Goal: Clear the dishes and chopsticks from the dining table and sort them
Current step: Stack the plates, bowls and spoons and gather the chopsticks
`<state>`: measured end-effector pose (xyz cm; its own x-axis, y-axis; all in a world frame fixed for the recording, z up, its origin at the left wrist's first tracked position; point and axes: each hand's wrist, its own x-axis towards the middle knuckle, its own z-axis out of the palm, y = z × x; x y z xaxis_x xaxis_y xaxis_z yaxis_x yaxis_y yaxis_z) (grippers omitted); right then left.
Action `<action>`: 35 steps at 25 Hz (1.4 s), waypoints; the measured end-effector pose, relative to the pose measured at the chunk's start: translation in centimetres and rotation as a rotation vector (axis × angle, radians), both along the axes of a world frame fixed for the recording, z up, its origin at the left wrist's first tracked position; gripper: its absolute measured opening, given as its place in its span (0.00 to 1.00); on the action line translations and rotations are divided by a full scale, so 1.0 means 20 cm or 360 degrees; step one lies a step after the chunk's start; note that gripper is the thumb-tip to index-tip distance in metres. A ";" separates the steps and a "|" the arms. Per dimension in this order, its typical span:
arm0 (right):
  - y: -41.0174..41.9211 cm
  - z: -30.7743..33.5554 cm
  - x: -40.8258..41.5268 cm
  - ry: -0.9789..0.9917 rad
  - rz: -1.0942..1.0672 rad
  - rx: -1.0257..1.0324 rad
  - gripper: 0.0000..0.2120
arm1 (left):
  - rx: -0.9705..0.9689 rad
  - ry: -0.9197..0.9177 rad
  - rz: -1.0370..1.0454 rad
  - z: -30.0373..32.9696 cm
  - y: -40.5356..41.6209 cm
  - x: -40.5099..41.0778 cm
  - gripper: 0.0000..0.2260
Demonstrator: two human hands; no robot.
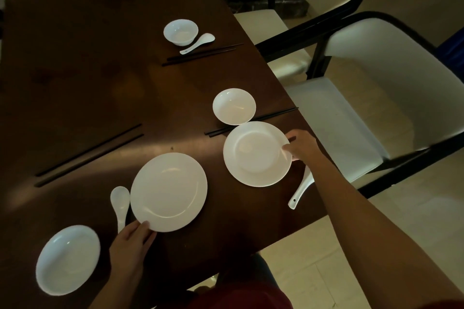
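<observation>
From the head camera, both hands are already at plate rims on the dark dining table [75, 78], so the coming move turns on which plate goes to which. The left hand [130, 241] grips the near edge of the larger plate [168, 192], thumb curled over the rim from above with the remaining fingers apparently beneath it; the plate extends away from those fingers toward the table's middle. The right hand [302, 144] pinches the right-hand edge of the smaller plate [257, 153], thumb on top of the rim, so that plate lies to the left of its fingers, toward the other plate. The two plates are near each other but apart, which suggests the smaller one is about to be carried leftward and stacked on the larger. A small bowl [234, 106] sits just beyond the smaller plate, seemingly touching its far rim, over a pair of chopsticks [251, 120] whose long axis runs left-right under it. A spoon [301, 190] lies partly under the right forearm, another spoon [120, 204] just left of the larger plate. A near bowl [67, 259] sits by the left wrist, and another chopstick pair [89, 154] lies diagonally further left.
</observation>
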<state>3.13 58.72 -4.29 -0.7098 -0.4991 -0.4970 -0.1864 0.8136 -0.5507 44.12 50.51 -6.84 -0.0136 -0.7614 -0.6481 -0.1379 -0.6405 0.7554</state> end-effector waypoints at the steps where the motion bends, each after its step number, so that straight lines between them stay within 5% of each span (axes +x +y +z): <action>1: 0.00 0.01 0.00 -0.0147 -0.0072 -0.0072 0.15 | -0.0010 -0.0006 -0.0004 0.00 0.00 0.00 0.11; 11: 0.20 0.20 0.11 -0.0778 -0.0331 -0.0446 0.10 | 0.0031 0.0197 0.0124 0.04 0.00 -0.01 0.18; 15: 0.04 0.22 0.39 -0.0994 -0.0251 -0.0580 0.12 | 0.0081 0.0252 0.0159 0.06 0.00 -0.02 0.12; 25: -0.36 0.10 0.89 -0.0990 -0.0124 -0.0406 0.09 | 0.0109 0.0250 0.0078 0.09 -0.01 -0.01 0.10; 28: -0.36 0.07 0.92 -0.0826 -0.0030 -0.0375 0.08 | 0.0066 0.0231 0.0070 0.08 0.00 -0.01 0.15; 33: -0.35 0.04 0.93 0.0329 0.0622 0.0084 0.11 | 0.0061 0.0241 0.0043 0.08 -0.01 0.01 0.16; 35: -0.35 0.03 0.94 0.0224 0.0666 -0.0034 0.13 | 0.0034 0.0236 -0.0003 0.09 -0.01 0.01 0.15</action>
<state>22.03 51.67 -3.73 -0.5043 -0.7672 -0.3963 -0.5720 0.6406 -0.5123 44.33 50.26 -5.07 -0.1120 -0.7472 -0.6551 -0.0269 -0.6567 0.7537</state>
